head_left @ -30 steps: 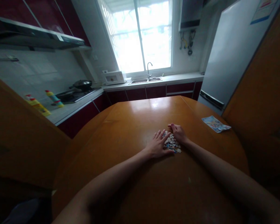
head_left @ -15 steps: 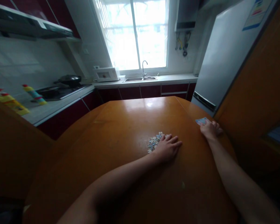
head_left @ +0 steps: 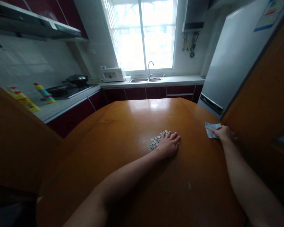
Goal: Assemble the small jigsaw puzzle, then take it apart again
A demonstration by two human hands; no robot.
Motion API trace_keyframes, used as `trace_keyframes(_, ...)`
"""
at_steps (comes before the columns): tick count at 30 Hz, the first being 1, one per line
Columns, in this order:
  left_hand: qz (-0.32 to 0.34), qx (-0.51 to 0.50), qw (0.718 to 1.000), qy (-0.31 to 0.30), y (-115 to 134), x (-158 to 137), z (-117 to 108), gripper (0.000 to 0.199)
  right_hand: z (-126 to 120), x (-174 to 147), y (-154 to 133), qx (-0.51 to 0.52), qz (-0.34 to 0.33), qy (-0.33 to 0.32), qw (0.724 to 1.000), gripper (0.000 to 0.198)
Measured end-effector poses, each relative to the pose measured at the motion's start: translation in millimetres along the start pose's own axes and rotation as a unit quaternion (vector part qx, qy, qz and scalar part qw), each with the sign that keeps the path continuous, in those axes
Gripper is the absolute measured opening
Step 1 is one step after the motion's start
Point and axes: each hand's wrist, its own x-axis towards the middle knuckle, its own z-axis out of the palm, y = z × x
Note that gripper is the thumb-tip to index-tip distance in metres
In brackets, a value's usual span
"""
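Note:
A small heap of jigsaw puzzle pieces (head_left: pixel 154 143), white and pale blue, lies in the middle of the wooden table (head_left: pixel 123 126). Over its right part rests my left hand (head_left: pixel 169 144), fingers spread, hiding some of the pieces. Near the table's right edge, my right hand (head_left: pixel 225 133) pinches the right side of a pale printed sheet (head_left: pixel 211 128), which looks like a small picture card or paper. The print on it is too small to read.
Beyond the table runs a counter with a sink (head_left: pixel 145 80), a faucet and a white microwave (head_left: pixel 112 74). A stove with a wok (head_left: pixel 77 80) and yellow bottles (head_left: pixel 26 101) are on the left. A refrigerator (head_left: pixel 236 56) stands at the right.
The printed sheet shows more of its face now, with my right hand gripping its right side. My left hand has shifted slightly over the pieces. The view has turned slightly left.

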Motion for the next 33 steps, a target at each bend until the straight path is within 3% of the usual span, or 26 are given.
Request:
trace_keyframes(2,-0.01,0.0,1.0,0.007,-4.9,-5.2,-3.1,0.047,2.3,-3.8,-1.9,0.015,-0.019,0.01,1.0,0.025)
trace_keyframes(5,-0.02,0.014,0.999,0.03,-4.3,-14.9,-7.9,0.045,7.6,-13.1,-13.1,0.029,-0.05,0.02,0.998,0.024)
trace_keyframes(7,0.031,0.023,0.999,0.037,3.4,-18.4,-8.6,0.046,10.5,-20.2,-22.9,0.037,-0.072,0.023,0.996,0.026)
trace_keyframes(10,0.136,0.011,0.991,0.0,17.9,-13.2,-3.8,0.049,12.7,-29.3,-34.8,0.045,-0.095,0.024,0.994,0.03)
trace_keyframes(12,0.105,0.003,0.994,-0.004,21.6,-3.6,1.7,0.05,12.6,-33.0,-38.2,0.05,-0.107,0.023,0.993,0.032)
trace_keyframes(14,0.007,-0.001,1.0,0.01,16.9,6.6,6.5,0.05,11.8,-34.5,-37.9,0.058,-0.119,0.02,0.991,0.033)
trace_keyframes(16,-0.082,0.001,0.996,0.021,5.0,12.6,9.4,0.051,10.8,-34.6,-36.1,0.067,-0.128,0.016,0.989,0.034)
trace_keyframes(20,-0.138,0.012,0.99,0.029,-29.6,4.4,8.9,0.054,12.1,-35.4,-37.1,0.086,-0.142,0.009,0.986,0.035)
trace_keyframes(24,-0.198,0.032,0.979,0.026,-69.8,-24.7,-0.8,0.055,20.0,-45.3,-48.6,0.106,-0.174,-0.008,0.979,0.036)
trace_keyframes(30,-0.269,0.066,0.961,-0.006,-140.3,-92.9,-39.6,0.054,37.3,-84.2,-72.2,0.153,-0.271,-0.06,0.949,0.037)
trace_keyframes(33,-0.287,0.077,0.955,-0.018,-162.6,-117.4,-65.1,0.053,44.5,-105.7,-83.6,0.174,-0.311,-0.087,0.93,0.037)
